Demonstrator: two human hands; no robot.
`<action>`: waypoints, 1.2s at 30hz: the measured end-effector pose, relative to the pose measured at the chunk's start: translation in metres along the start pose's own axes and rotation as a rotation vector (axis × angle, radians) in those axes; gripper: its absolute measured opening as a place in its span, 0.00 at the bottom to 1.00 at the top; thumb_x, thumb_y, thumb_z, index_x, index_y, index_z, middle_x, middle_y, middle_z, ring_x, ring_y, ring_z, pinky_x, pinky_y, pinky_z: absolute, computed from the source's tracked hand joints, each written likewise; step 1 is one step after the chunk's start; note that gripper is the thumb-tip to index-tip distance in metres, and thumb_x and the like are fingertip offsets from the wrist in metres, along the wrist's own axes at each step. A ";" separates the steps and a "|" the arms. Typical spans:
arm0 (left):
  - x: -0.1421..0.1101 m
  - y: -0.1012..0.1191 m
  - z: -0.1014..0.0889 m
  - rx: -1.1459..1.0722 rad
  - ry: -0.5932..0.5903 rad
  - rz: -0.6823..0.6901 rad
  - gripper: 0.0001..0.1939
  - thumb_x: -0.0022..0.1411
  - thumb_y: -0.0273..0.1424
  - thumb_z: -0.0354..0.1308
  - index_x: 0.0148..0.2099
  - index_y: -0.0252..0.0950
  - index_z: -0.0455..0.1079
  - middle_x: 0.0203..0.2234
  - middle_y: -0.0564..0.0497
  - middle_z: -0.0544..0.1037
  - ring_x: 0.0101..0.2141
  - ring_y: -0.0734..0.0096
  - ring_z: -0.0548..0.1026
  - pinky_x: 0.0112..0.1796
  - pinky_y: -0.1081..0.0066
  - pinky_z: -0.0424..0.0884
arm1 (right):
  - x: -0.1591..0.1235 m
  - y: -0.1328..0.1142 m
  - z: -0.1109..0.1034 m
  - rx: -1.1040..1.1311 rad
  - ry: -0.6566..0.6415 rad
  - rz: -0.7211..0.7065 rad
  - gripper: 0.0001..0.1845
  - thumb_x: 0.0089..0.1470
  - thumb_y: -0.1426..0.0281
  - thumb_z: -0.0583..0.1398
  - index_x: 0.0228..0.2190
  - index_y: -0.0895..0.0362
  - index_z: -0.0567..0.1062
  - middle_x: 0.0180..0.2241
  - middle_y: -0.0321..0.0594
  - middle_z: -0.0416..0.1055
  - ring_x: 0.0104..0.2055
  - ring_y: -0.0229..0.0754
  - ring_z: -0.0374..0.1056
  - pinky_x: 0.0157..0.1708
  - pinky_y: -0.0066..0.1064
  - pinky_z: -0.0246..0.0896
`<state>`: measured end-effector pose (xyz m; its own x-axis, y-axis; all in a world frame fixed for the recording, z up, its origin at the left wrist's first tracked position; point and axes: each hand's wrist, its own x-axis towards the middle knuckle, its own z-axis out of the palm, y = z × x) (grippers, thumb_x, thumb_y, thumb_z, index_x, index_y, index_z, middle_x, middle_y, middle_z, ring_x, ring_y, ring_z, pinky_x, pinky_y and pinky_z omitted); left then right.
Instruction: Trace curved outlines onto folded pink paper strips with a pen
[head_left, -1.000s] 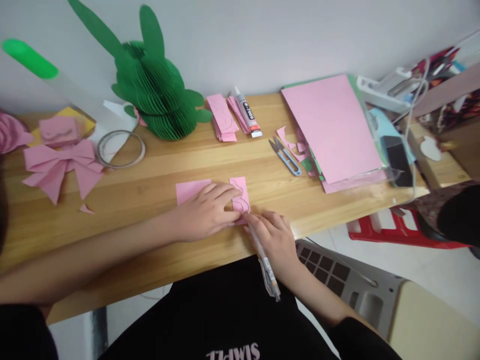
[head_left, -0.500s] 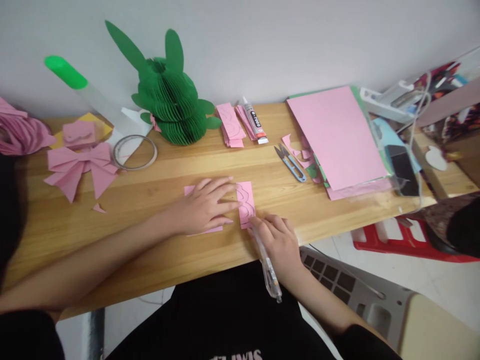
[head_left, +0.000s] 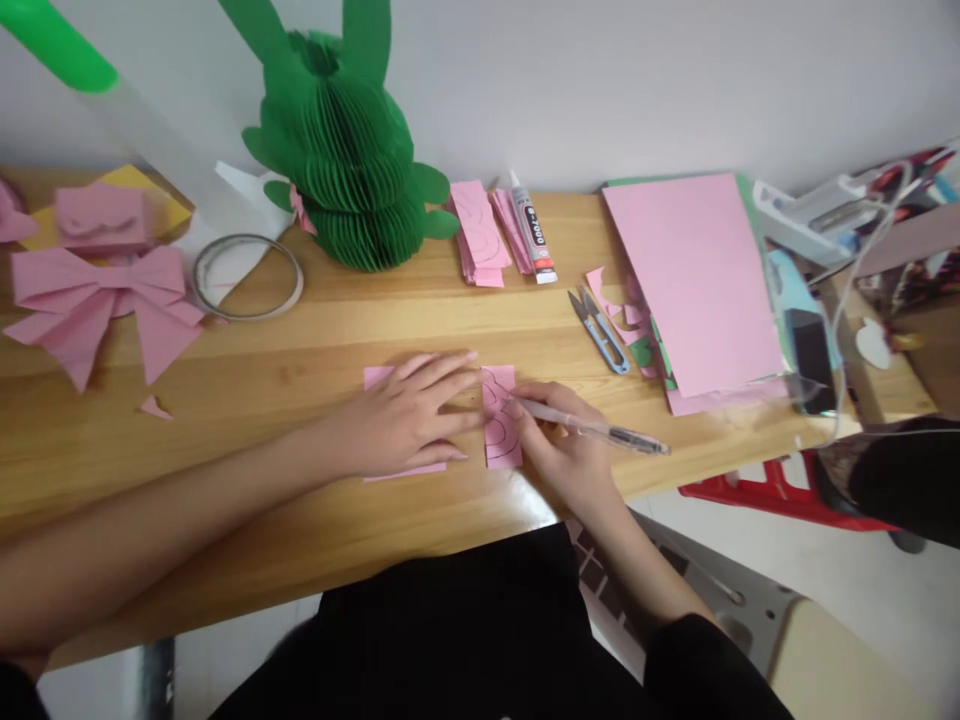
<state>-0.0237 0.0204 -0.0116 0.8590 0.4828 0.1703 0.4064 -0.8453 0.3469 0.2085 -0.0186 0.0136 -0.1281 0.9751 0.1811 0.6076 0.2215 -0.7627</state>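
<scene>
My right hand [head_left: 566,440] grips a clear pen [head_left: 600,428], its tip at the right part of a small pink paper strip [head_left: 501,445]. Dark curved outlines are drawn on that strip. Fingers spread, my left hand [head_left: 416,415] lies flat with its fingertips at the strip's left edge. Under the palm is another pink paper piece [head_left: 405,472], mostly covered. Farther back lie a stack of pink strips [head_left: 480,240] with a drawn outline on top, and a glue tube [head_left: 534,235]. Blue-handled thread snips [head_left: 600,335] rest to the right, beside paper scraps [head_left: 611,305].
A green honeycomb-paper figure [head_left: 352,170] stands against the wall. At left are a pink paper bow [head_left: 112,300], a tape roll [head_left: 247,310] and a paper scrap [head_left: 155,407]. Pink sheets [head_left: 697,290] and a phone [head_left: 811,350] lie right. A red stool [head_left: 772,495] is below.
My right hand has moved the pen tip up along the strip, and the pen now slants to the right instead of toward me. My left hand stays flat. The view has shifted.
</scene>
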 end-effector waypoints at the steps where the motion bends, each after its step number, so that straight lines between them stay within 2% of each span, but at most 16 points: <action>1: 0.000 0.000 0.000 0.000 -0.002 -0.005 0.20 0.71 0.42 0.55 0.59 0.40 0.72 0.62 0.36 0.68 0.66 0.43 0.59 0.59 0.48 0.59 | 0.001 0.001 0.001 0.019 -0.012 0.026 0.05 0.58 0.69 0.61 0.36 0.54 0.78 0.35 0.40 0.81 0.35 0.43 0.76 0.36 0.36 0.71; 7: 0.001 0.002 0.000 -0.011 0.031 -0.011 0.19 0.71 0.43 0.55 0.56 0.39 0.74 0.61 0.38 0.70 0.66 0.46 0.60 0.60 0.51 0.58 | 0.002 0.001 0.004 0.016 -0.056 0.082 0.05 0.57 0.68 0.62 0.34 0.55 0.78 0.34 0.41 0.81 0.34 0.43 0.77 0.36 0.36 0.72; 14: 0.002 0.003 0.002 0.018 0.054 -0.011 0.19 0.70 0.44 0.55 0.53 0.38 0.74 0.59 0.37 0.71 0.65 0.47 0.61 0.61 0.52 0.58 | 0.006 -0.005 0.002 -0.069 -0.088 0.043 0.04 0.56 0.71 0.61 0.32 0.56 0.78 0.31 0.40 0.80 0.33 0.42 0.76 0.35 0.35 0.72; 19: 0.003 0.004 0.002 0.032 0.048 -0.014 0.19 0.70 0.46 0.56 0.53 0.38 0.74 0.60 0.38 0.71 0.65 0.48 0.62 0.61 0.52 0.58 | 0.007 -0.005 0.002 -0.023 -0.150 0.046 0.04 0.57 0.70 0.62 0.33 0.55 0.79 0.32 0.40 0.81 0.33 0.42 0.76 0.36 0.36 0.72; 27: 0.003 0.005 0.001 0.020 0.006 -0.027 0.19 0.69 0.46 0.57 0.54 0.41 0.74 0.60 0.40 0.71 0.65 0.49 0.61 0.61 0.52 0.58 | 0.005 0.001 0.003 0.058 -0.164 0.140 0.05 0.57 0.67 0.63 0.35 0.54 0.79 0.34 0.41 0.81 0.34 0.43 0.77 0.37 0.38 0.73; 36: 0.004 0.004 0.003 0.018 0.018 -0.030 0.18 0.69 0.46 0.56 0.53 0.41 0.74 0.60 0.41 0.72 0.65 0.49 0.61 0.61 0.52 0.58 | 0.005 0.003 0.005 0.096 -0.152 0.113 0.04 0.56 0.68 0.64 0.34 0.55 0.79 0.33 0.40 0.81 0.33 0.42 0.76 0.36 0.36 0.72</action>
<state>-0.0181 0.0182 -0.0124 0.8409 0.5116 0.1764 0.4372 -0.8344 0.3356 0.2063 -0.0132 0.0089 -0.1845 0.9828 0.0008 0.5483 0.1036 -0.8298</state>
